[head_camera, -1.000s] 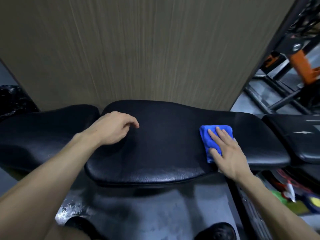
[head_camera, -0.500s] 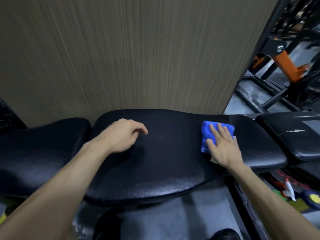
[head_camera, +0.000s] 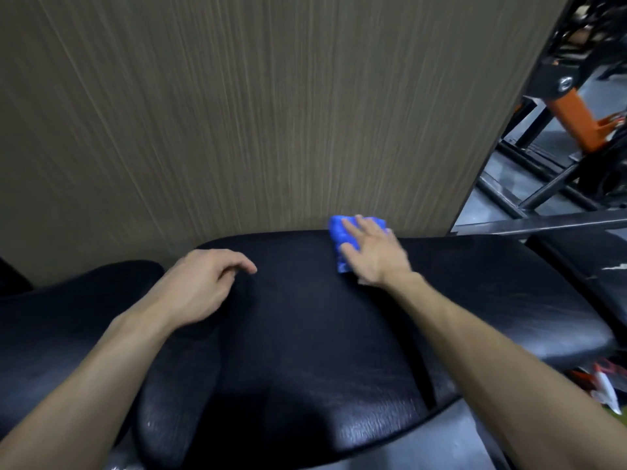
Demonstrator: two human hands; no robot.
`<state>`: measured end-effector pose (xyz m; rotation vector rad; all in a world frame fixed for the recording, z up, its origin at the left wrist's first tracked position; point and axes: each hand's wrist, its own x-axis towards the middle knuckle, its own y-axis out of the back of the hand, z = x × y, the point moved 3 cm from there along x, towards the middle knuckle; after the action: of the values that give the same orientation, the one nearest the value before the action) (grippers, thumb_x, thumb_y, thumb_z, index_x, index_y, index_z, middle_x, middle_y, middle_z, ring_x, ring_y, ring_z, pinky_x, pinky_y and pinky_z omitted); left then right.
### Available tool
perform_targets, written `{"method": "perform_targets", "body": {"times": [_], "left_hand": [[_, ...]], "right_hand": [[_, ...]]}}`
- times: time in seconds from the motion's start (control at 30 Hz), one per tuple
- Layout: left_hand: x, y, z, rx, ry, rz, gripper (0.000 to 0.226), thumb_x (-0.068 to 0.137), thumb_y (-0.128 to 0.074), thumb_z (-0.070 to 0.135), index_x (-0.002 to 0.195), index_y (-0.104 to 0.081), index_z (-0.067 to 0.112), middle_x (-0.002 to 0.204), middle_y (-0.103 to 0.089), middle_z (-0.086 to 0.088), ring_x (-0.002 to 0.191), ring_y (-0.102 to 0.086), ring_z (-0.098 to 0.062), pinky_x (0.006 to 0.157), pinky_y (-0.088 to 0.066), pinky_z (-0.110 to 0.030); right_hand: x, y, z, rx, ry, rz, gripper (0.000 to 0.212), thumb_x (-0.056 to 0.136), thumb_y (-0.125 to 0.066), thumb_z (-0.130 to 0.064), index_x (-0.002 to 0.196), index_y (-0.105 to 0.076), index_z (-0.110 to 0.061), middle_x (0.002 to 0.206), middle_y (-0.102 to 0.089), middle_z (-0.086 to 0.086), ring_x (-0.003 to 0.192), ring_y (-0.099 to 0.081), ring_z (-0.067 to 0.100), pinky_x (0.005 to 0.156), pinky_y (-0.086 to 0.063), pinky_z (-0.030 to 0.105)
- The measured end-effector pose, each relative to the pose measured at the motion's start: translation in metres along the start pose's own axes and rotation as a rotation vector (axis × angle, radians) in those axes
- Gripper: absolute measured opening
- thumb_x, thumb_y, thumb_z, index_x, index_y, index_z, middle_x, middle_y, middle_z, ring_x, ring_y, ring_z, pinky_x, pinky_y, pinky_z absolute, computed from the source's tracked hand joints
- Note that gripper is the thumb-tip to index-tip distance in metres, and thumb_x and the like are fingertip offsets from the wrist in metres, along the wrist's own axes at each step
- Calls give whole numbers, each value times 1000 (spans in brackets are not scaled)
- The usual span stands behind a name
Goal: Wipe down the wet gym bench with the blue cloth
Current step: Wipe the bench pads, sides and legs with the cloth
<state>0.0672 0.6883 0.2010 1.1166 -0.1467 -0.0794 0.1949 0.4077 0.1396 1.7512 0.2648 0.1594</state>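
Blue cloth pressed flat against the far edge of the black padded worktop.

A wood-grain wall panel [head_camera: 237, 113] is seen behind the worktop [head_camera: 322, 334], whose black padding fills the lower frame; an orange and black machine frame [head_camera: 573, 120] is seen at upper right. The left hand [head_camera: 200, 286] is rested on the padding with fingers loosely curled, nothing held. The right hand [head_camera: 371, 252] is laid with straight fingers on the blue cloth [head_camera: 339, 232], which is kept at the padding's far edge, by the wall.
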Motion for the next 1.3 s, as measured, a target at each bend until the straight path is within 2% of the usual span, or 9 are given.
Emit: {"method": "perform_targets", "body": {"times": [0.1,0.2,0.33,0.47,0.63,0.77,0.9,1.03,1.3], "left_hand": [[-3,5,3,-12,2,-8,37,97,-50,7,109,-72,35,117,-66,21,112,-59,-2,100,-44,-25],[-8,11,8,-52,17,-1,38,97,-50,6,108,-72,35,114,-67,22,111,-60,-1,101,-44,-24],[-9,4,26,-49,-6,-34,38,97,-50,7,108,-72,36,116,-68,18,112,-61,-2,103,-46,-28],[-5,-14,52,-70,-53,-76,38,95,-52,6,107,-72,36,109,-70,16,107,-64,-2,100,-48,-29],[-10,-30,94,-114,-101,-118,36,99,-50,10,108,-72,38,100,-63,25,96,-58,9,82,-38,-4],[-14,-38,120,-75,-177,-132,37,98,-49,11,109,-70,40,106,-66,23,105,-61,1,96,-47,-22],[-5,-50,144,-69,-233,-119,37,96,-50,11,107,-71,39,112,-70,20,108,-63,-1,100,-50,-31],[2,-67,168,-52,-268,-162,35,96,-50,12,107,-71,37,111,-71,19,107,-64,-3,99,-49,-31],[13,-82,170,-10,-262,-202,43,93,-45,9,107,-68,43,113,-66,28,109,-61,4,100,-49,-30]], "right_hand": [[-12,15,73,73,-220,69,70,91,-22,-53,156,-30,-28,165,-22,3,153,-14,19,123,-11,45],[-34,18,76,49,-263,64,67,94,-24,-53,156,-29,-28,166,-20,2,153,-11,19,123,-9,47],[-110,-1,-15,33,189,92,78,83,-22,-57,153,-37,-27,162,-31,3,151,-23,22,122,-15,53],[-192,-9,-31,123,495,-6,67,88,-35,-46,154,-30,-39,165,-16,-14,153,-5,6,123,2,33],[-190,15,114,144,80,103,69,85,-28,-53,152,-30,-40,164,-22,-9,153,-15,13,123,-15,47],[-206,26,175,87,-362,209,86,77,-12,-59,155,-31,-31,166,-20,0,154,-12,21,122,-11,50],[-235,3,86,59,-22,220,73,84,-27,-52,153,-37,-31,162,-29,0,152,-20,20,122,-16,54],[-257,5,65,67,275,33,72,85,-31,-46,156,-23,-42,165,-9,-17,152,1,2,123,5,34],[-205,59,266,105,-417,-5,87,76,-25,-55,158,-22,-28,168,-8,3,154,-4,20,121,-9,48]]}}
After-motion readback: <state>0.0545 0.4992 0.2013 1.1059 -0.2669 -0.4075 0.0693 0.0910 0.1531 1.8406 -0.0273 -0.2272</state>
